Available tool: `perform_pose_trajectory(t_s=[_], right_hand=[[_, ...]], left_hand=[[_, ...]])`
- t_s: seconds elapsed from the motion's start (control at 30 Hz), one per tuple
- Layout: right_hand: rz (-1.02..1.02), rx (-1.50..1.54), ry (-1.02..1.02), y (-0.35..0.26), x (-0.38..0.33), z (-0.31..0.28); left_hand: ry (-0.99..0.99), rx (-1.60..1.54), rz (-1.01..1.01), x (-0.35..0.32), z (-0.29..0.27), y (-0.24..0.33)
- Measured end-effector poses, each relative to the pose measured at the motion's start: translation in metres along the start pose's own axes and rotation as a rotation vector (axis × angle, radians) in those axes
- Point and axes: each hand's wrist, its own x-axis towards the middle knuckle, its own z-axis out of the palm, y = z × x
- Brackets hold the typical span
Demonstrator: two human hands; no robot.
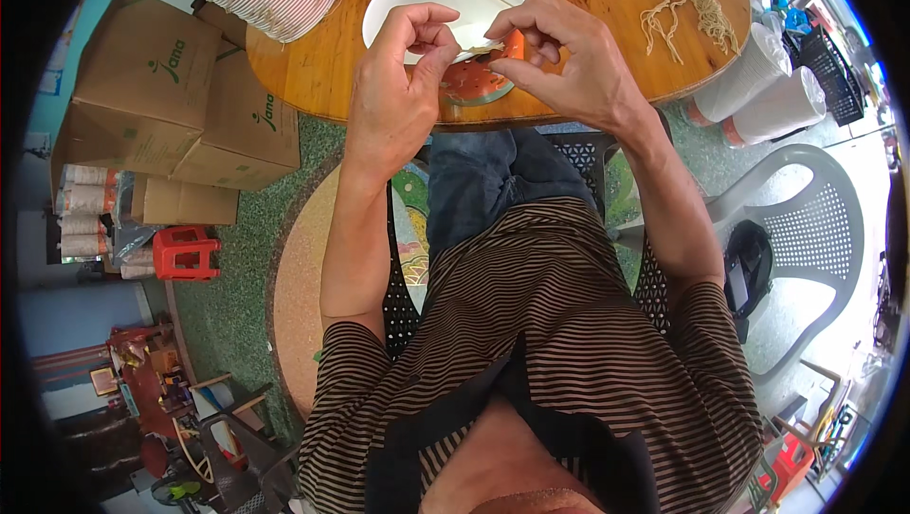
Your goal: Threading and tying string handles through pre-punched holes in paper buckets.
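Spanning both pinching hands (493,64), string (485,46) lying left-right.

A cluttered work corner around a round wooden table, lit by daylight.

You sit at a round wooden table (313,78) with a warm orange-brown top. To your left, brown cardboard boxes (180,97) are stacked on a green speckled floor (237,287), with a small red plastic stool (186,252) just beside them and rolls of stacked paper cups (85,220) near the wall. A round pinkish patch (299,306) is set into the floor under you. To your right stands a grey plastic chair (806,239) with a perforated back, and white stacks of cups (768,97) lie near the table edge. Bright light falls from the right side.
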Motion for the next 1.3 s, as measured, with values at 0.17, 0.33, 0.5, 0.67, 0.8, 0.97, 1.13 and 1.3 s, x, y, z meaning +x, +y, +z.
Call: perform_pose_trajectory(t_s=[0.17, 0.33, 0.5, 0.67, 0.8, 0.97, 1.13, 1.3], right_hand=[[-0.105, -0.017, 0.058, 0.003, 0.001, 0.004], [-0.075, 0.018, 0.084, 0.005, 0.000, 0.007], [-0.028, 0.007, 0.094, 0.005, 0.000, 0.007], [-0.035, -0.021, 0.128, 0.002, 0.000, 0.008], [-0.016, 0.000, 0.147, 0.003, 0.000, 0.010], [0.001, 0.032, 0.165, 0.006, 0.000, 0.008], [-0.002, 0.046, 0.165, 0.006, 0.001, 0.007], [0.079, 0.100, 0.165, 0.012, 0.000, 0.004]], left_hand=[[0.007, -0.009, -0.011, -0.002, 0.000, -0.001], [0.001, -0.038, -0.012, -0.002, 0.000, -0.001], [-0.004, -0.019, 0.017, -0.003, -0.001, -0.003], [0.010, -0.021, 0.036, -0.005, -0.001, -0.004], [0.048, 0.006, 0.101, -0.005, 0.003, 0.002], [0.055, 0.148, 0.203, -0.002, 0.009, 0.006], [0.120, 0.096, 0.114, -0.003, 0.017, 0.003], [0.141, 0.026, 0.034, -0.004, 0.016, 0.003]])
